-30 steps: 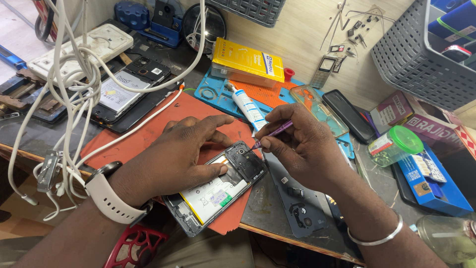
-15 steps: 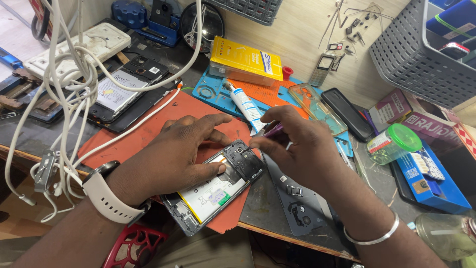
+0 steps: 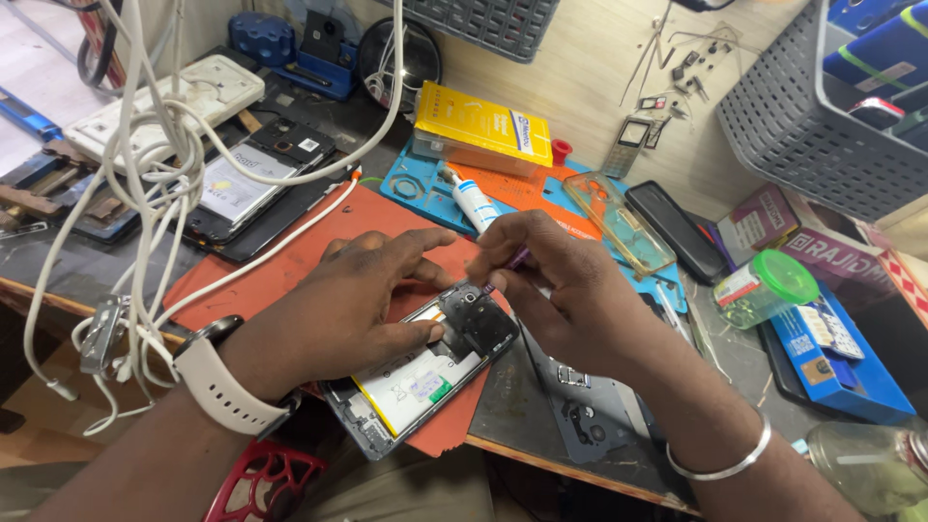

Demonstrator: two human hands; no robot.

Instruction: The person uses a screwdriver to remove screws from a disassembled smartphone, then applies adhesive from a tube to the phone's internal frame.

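My left hand [image 3: 353, 309] presses the opened phone [image 3: 425, 372] flat on the red mat [image 3: 290, 261] while my right hand [image 3: 561, 290] pinches a thin purple tool [image 3: 517, 259] over its top end, where a slip might scratch the board.

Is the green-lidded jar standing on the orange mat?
No, the green-lidded jar stands right of the orange mat, on the dark bench beside a blue box.

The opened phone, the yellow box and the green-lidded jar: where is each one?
Opened phone [image 3: 418, 385], head view, on its pale battery.
Yellow box [image 3: 480, 128], head view, on its top face.
Green-lidded jar [image 3: 785, 275], head view, on its lid.
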